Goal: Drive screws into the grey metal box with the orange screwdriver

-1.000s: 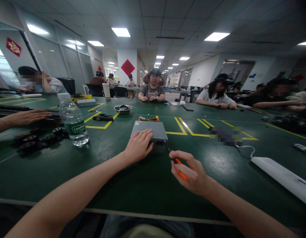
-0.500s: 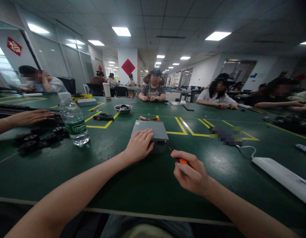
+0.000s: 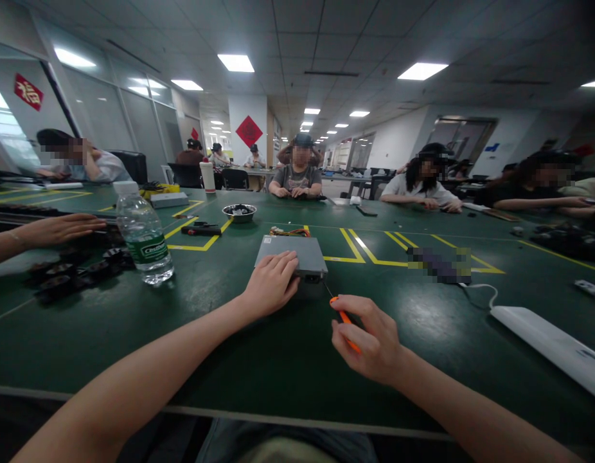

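A grey metal power supply unit (image 3: 304, 251) lies flat on the green table, its bundle of coloured wires (image 3: 290, 232) coming out at the far side. My left hand (image 3: 272, 281) rests on its near left part, fingers stretched out over the top. In my right hand (image 3: 369, 337) is an orange and black screwdriver (image 3: 346, 318), gripped between thumb and fingers. Its thin shaft points up and left to the near right corner of the power supply, by the socket. Whether the tip sits in a screw there is too small to tell.
Left of me stands a water bottle (image 3: 147, 241), near black fan-like parts (image 3: 76, 273) and another person's hand (image 3: 61, 228). Beyond are a metal bowl (image 3: 239, 213) and a black tool (image 3: 201, 228). A white power strip (image 3: 550, 344) lies at right. Several people sit around.
My right hand has shifted slightly left, and the screwdriver handle has swung to a steeper angle in its fingers. My left hand and the power supply stay in place.
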The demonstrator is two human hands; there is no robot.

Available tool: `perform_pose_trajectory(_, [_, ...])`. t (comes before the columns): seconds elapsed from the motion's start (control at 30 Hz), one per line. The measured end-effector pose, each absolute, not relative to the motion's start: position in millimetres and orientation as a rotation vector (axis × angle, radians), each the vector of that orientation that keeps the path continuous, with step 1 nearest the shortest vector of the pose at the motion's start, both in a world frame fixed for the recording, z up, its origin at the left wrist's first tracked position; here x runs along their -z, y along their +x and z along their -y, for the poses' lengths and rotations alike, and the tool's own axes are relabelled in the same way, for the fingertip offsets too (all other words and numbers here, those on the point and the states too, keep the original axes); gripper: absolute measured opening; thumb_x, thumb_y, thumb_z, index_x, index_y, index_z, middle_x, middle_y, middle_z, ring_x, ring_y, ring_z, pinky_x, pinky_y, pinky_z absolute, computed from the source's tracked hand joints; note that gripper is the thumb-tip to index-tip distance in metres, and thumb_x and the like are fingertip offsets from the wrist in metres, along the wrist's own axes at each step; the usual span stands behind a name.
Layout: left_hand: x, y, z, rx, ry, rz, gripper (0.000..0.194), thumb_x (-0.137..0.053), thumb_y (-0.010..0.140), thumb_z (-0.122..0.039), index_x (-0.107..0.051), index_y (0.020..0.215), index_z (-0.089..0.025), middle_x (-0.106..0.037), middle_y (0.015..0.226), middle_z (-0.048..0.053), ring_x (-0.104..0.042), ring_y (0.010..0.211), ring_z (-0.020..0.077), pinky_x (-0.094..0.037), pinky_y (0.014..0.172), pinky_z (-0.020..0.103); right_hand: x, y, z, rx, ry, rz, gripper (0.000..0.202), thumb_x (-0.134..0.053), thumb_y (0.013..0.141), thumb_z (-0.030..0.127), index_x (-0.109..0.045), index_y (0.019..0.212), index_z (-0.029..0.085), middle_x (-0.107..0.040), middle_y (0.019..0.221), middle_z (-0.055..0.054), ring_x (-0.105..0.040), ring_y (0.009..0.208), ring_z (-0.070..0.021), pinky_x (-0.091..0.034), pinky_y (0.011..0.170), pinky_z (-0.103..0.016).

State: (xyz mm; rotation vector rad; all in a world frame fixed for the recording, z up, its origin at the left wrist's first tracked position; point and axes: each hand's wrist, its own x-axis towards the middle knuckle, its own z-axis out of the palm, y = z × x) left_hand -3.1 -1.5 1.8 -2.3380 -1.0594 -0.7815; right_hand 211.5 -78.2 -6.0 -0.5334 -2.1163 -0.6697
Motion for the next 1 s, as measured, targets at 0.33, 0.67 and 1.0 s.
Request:
perform_pose_trajectory(0.33, [-2.4, -2.7, 2.3, 0.779, -2.348, 1.060, 0.032, -0.044, 0.086, -0.027, -0.050, 0.114, -0.013, -0.053, 0.127, 0.013, -0.049, 0.117, 0.0246, -0.038, 0.094, 0.039, -2.0, 208.7, 81.6, 0.772, -0.432, 2.133, 0.019, -0.057, 0.074, 0.006, -0.049, 0.088, 0.017, -0.054, 0.094, -0.008, -0.055, 0.084, -0.0160, -0.054, 0.067, -0.029])
perform_pose_trajectory(0.67, [-3.2, -3.5, 2.7, 0.775, -2.352, 1.070, 0.032, -0.044, 0.086, -0.027, -0.050, 0.114, -0.013, -0.052, 0.129, 0.013, -0.049, 0.117, 0.0246, -0.038, 0.094, 0.040, -9.4, 205.1, 86.7, 0.718, -0.430, 2.099, 0.007, -0.055, 0.075, 0.015, -0.048, 0.078, 0.016, -0.058, 0.084, -0.009, -0.056, 0.072, -0.0174, -0.050, 0.059, -0.032])
perform_pose_trajectory(1.0, [-2.3, -2.9, 2.4, 0.790, -2.360, 1.055, 0.032, -0.044, 0.086, -0.027, -0.050, 0.115, -0.013, -0.052, 0.127, 0.014, -0.049, 0.117, 0.0246, -0.039, 0.094, 0.040, -8.5, 204.6, 91.1, 0.729, -0.513, 2.065, 0.013, -0.054, 0.075, 0.015, -0.046, 0.086, 0.019, -0.059, 0.082, -0.006, -0.059, 0.068, -0.0127, -0.049, 0.055, -0.021])
